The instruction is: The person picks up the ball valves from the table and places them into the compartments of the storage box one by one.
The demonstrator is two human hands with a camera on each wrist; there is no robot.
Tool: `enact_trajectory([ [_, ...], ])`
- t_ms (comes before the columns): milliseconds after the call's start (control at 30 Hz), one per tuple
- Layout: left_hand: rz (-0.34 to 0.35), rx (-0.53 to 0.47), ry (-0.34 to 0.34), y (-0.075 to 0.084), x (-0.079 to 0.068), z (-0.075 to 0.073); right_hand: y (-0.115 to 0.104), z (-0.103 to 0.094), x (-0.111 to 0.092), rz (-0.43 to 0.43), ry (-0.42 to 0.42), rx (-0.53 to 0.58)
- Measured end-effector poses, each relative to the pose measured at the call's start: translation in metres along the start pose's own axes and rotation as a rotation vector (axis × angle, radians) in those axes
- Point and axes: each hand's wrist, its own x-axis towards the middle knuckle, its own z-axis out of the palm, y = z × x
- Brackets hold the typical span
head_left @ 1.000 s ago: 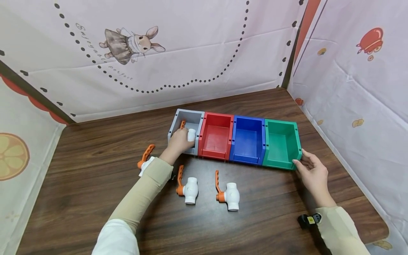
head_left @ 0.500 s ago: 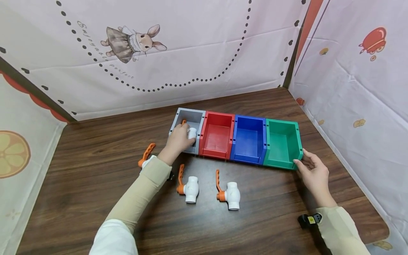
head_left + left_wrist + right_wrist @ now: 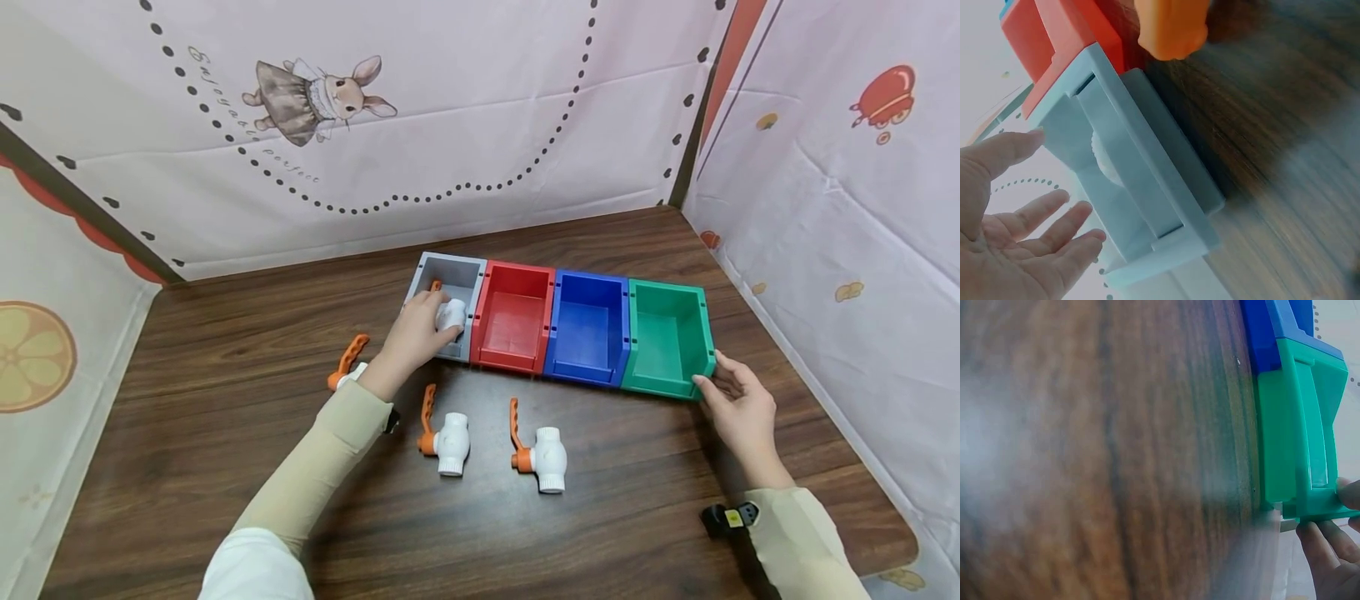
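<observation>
My left hand [image 3: 415, 333] is over the grey bin [image 3: 465, 262], fingers apart and nothing between them in the left wrist view. Inside that bin lies a white ball valve [image 3: 452, 314] with an orange handle, partly hidden by the hand. At the right end of the row, my right hand [image 3: 742, 412] grips the near right corner of the green bin [image 3: 708, 333], thumb on the inner side and fingers outside. Two more ball valves, one at centre [image 3: 453, 444] and one to its right [image 3: 551, 460], lie on the table. Another ball valve [image 3: 348, 360] is partly behind the left wrist.
Between the grey and green bins stand a red bin [image 3: 512, 358] and a blue bin [image 3: 585, 372], joined in one row. The wooden table [image 3: 225, 367] meets patterned cloth walls [image 3: 480, 108] at the back and sides.
My left hand has let go of the ball valve in the grey bin and drawn slightly back to the left, its fingers opening. My right hand keeps its hold on the green bin.
</observation>
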Motion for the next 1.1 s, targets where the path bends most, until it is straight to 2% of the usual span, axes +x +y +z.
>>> enact_trajectory([
  [467,0.095,-0.034,0.033,-0.01,-0.019,-0.027,0.001,-0.001,0.002,0.039,0.014,-0.027],
  [833,0.021,-0.029,0.065,-0.027,-0.036,-0.045,-0.002,-0.001,0.002,0.015,0.005,-0.011],
  [1100,-0.068,-0.028,0.066,-0.042,-0.046,-0.052,-0.001,0.002,0.003,0.048,0.008,-0.026],
])
